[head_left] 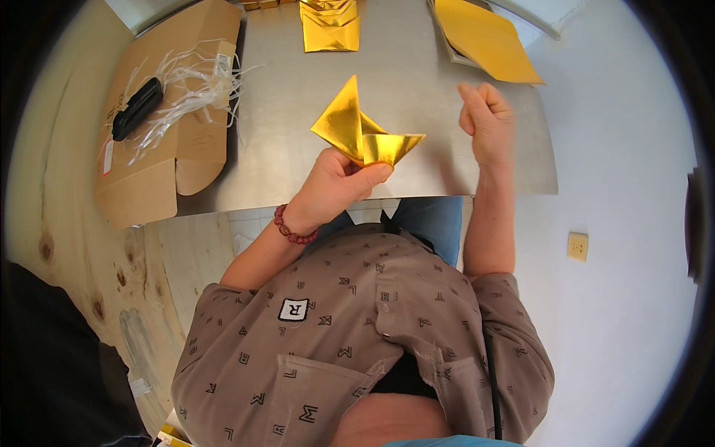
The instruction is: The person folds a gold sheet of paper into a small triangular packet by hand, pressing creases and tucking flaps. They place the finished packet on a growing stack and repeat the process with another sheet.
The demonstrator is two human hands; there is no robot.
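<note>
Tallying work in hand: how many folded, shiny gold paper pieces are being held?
1: a folded, shiny gold paper piece in the left hand. The closed right hand shows none, though it could hide something small.

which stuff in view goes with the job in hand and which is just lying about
Likely part of the job:
folded gold paper in the left hand
overlapping gold pieces
gold sheets

Seemingly just lying about:
cardboard
pale strips
black object, kind unclear

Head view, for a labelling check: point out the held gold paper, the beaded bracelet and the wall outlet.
Held gold paper [345,123], head view: its tall left flap.
Beaded bracelet [293,237], head view: its lower beads.
Wall outlet [577,246], head view: its middle.
</note>
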